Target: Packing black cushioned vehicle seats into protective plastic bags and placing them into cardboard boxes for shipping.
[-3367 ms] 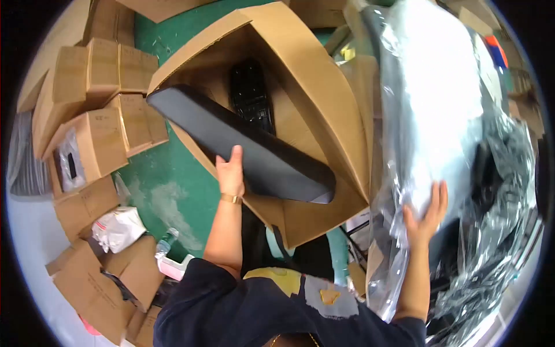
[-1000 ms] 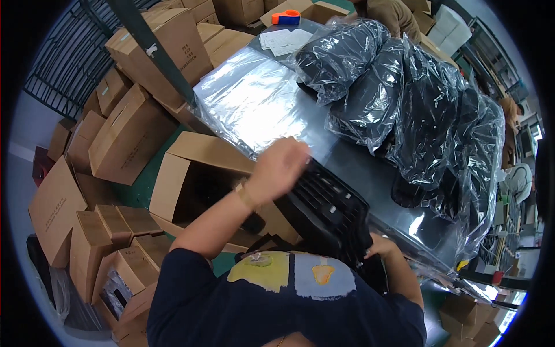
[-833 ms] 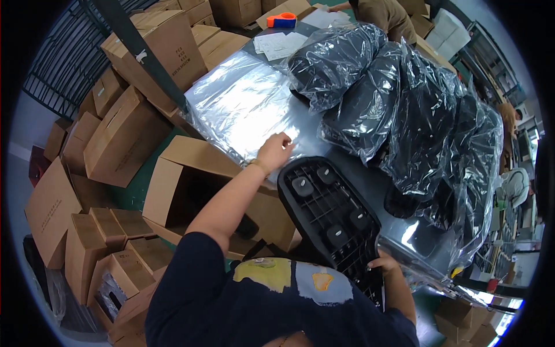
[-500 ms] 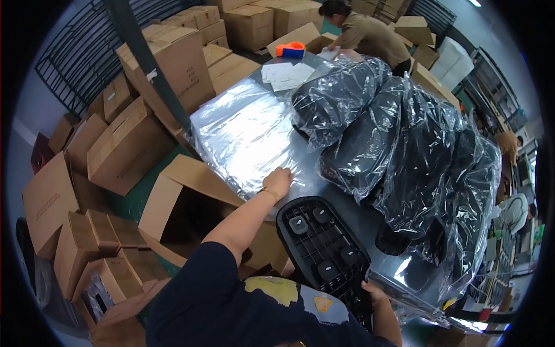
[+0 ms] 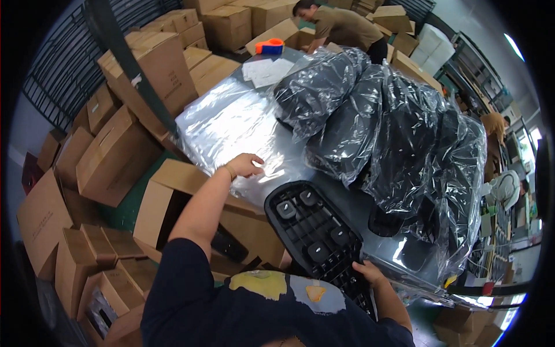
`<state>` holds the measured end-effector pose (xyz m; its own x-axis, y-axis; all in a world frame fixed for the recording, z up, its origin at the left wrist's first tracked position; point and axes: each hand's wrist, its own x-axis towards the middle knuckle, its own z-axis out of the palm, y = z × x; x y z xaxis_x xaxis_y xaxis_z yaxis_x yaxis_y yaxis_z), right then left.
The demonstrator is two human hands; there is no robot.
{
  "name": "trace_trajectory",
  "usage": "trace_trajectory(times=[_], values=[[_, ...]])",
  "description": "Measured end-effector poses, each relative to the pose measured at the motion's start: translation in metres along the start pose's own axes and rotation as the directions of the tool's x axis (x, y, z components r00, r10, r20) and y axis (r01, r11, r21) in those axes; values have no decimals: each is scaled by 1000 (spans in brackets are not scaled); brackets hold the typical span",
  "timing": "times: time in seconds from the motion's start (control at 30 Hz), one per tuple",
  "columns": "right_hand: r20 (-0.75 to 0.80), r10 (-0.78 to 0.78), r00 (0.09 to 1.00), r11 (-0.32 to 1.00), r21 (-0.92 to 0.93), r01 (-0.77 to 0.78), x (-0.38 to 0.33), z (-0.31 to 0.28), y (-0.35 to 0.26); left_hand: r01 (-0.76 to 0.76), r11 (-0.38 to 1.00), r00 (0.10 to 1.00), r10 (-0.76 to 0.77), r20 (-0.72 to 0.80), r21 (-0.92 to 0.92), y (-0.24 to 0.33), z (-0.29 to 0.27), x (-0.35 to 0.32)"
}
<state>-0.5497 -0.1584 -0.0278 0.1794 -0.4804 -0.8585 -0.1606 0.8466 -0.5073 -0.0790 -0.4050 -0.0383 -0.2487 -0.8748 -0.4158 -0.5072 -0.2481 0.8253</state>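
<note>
My left hand is over the near edge of a stack of clear plastic bags, its fingers bent and apart. Whether a fingertip touches the film is hard to see. With my right hand I grip the right edge of a long black plastic board. The board has a ribbed underside facing up, with several square feet on it. It leans from the table's near edge toward my body, and its lower end is partly hidden by my shirt.
Black items wrapped in clear plastic cover the table's right side. White papers and an orange-and-blue tape dispenser lie at the far end. An open carton stands left, with more cartons beyond. A co-worker bends over at the back.
My left hand has drawn back leftward over the plastic bags, and its fingers have come apart. My right hand still holds the black board. The whole view has shifted slightly.
</note>
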Motion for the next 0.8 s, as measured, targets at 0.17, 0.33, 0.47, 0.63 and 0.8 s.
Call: trace_trajectory(times=[0.17, 0.33, 0.47, 0.63, 0.8], values=[[-96, -141, 985, 990, -3, 142, -20, 19, -22, -192, 964, 942, 128, -309, -186, -18, -98, -35], [51, -259, 965, 965, -27, 260, 2, 21, -53, -915, 196, 330, -140, -933, -353, -16, -199, -163], [115, -420, 900, 894, -117, 432, 27, 52, -107, -863, 504, -149, -180, -972, 39, 19, -148, -240], [187, -396, 899, 831, -345, 437, 78, 86, -179, -196, 974, 141, 140, -980, 111, -45, -40, -258], [126, -324, 938, 810, -475, 344, 116, 88, -220, -540, 506, 569, -369, -735, -673, -105, 38, -254]])
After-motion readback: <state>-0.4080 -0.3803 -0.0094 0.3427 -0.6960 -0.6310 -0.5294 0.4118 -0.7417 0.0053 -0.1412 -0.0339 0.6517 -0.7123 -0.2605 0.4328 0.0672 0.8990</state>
